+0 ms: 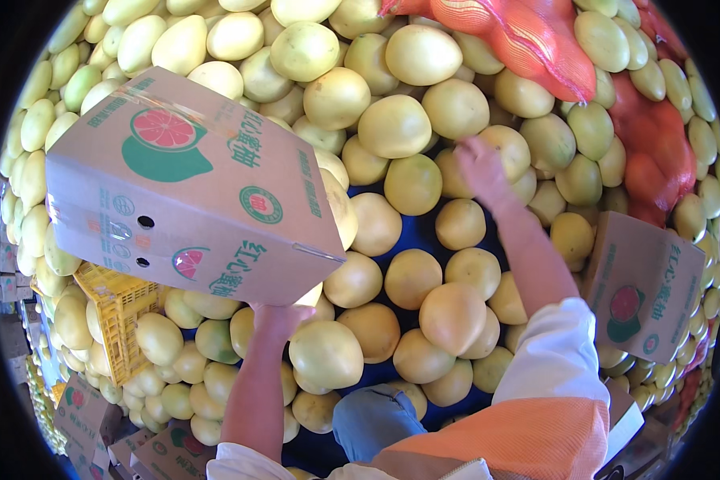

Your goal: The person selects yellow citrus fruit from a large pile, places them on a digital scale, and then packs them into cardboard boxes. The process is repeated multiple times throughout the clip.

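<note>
A printed cardboard pomelo box [216, 138] stands tilted at the left, with strips of clear tape along its edges. My left hand [276, 318] grips its near lower edge, the fingers mostly hidden behind the cardboard. Reaching forward over the heap, my right hand [480, 165] is at a pomelo [454, 174], beside another yellow pomelo [507, 150]. Its fingers look curled and blurred, so any hold on a fruit is unclear. Below it lies a single pomelo [460, 224] on a blue sheet [417, 234].
Pomelos spread around me on all sides. Red mesh sacks of fruit [540, 48] lie at the upper right. A second printed box [645, 288] is at my right, a yellow plastic crate [117, 318] at my left. More boxes [84, 420] stand at the lower left.
</note>
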